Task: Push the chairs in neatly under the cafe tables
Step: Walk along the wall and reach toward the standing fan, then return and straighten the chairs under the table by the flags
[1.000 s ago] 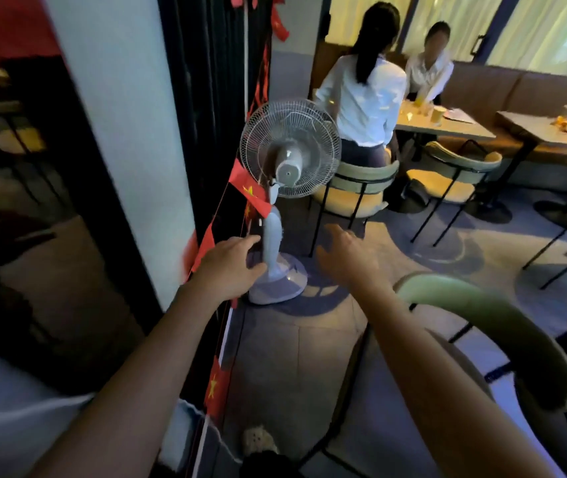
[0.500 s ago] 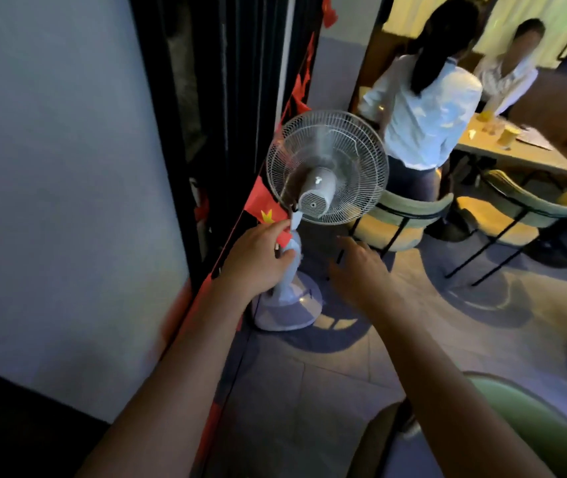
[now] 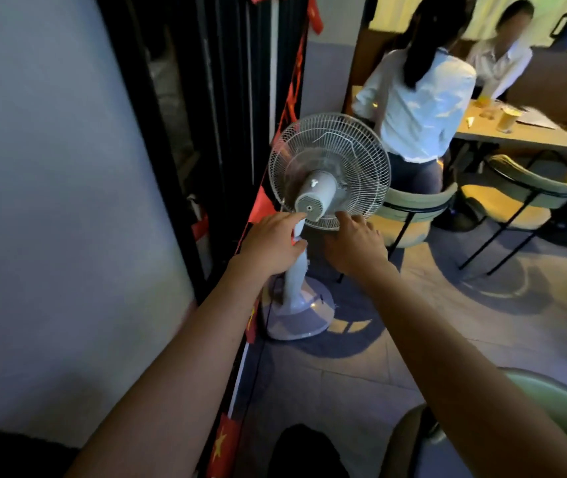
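Observation:
A white pedestal fan (image 3: 327,157) stands on the floor in front of me, beside a black door frame. My left hand (image 3: 271,243) curls around the fan's pole just under the motor housing. My right hand (image 3: 354,246) is open, its fingertips at the lower rim of the fan cage. A green chair back (image 3: 558,405) shows at the bottom right, under my right forearm. Beyond the fan, a green-and-yellow chair (image 3: 416,201) holds a seated person. An empty matching chair (image 3: 530,188) stands a little out from the wooden cafe table (image 3: 523,141).
A pale wall (image 3: 51,201) fills the left side. A string of red flags (image 3: 258,205) runs down the black frame. Two people sit at the table, which holds drinks and papers. The fan's round base (image 3: 299,315) rests on the tiled floor.
Both hands have moved forward and up to the fan. The left hand has closed around the pole and the right hand has reached the cage. The view has come closer.

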Demonstrator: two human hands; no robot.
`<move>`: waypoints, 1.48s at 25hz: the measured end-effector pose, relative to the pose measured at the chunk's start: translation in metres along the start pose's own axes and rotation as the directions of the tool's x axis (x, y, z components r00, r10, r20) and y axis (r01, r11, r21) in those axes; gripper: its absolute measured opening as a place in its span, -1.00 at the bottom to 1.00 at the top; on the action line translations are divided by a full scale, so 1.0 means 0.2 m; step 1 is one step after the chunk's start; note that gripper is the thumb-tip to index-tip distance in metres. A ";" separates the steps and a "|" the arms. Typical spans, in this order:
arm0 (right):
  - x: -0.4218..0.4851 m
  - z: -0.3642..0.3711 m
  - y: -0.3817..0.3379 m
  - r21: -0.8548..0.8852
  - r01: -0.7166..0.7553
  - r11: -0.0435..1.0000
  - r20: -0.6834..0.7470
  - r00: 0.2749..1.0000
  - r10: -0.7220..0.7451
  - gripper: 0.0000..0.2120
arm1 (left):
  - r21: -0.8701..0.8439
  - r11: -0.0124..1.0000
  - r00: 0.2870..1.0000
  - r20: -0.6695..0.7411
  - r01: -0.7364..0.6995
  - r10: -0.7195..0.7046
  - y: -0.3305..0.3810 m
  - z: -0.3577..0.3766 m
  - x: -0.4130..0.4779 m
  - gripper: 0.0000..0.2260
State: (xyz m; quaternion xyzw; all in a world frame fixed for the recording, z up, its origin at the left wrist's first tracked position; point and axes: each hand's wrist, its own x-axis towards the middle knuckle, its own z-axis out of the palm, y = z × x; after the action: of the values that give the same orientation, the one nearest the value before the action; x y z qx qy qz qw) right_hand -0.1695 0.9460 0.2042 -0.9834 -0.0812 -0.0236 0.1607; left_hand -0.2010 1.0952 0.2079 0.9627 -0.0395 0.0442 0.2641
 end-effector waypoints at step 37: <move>-0.24 -0.24 2.08 0.378 -0.904 -0.199 -0.234 -0.301 0.924 -0.35 | -0.368 -0.072 -0.283 0.562 -0.927 0.777 2.27 1.78 1.31 -0.47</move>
State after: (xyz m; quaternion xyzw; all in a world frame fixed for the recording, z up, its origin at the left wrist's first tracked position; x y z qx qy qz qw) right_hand -0.1487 0.5351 0.1163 -0.6349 0.7490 -0.1113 0.1537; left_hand 0.0365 0.5103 0.1595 0.5821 -0.8059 -0.1085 0.0046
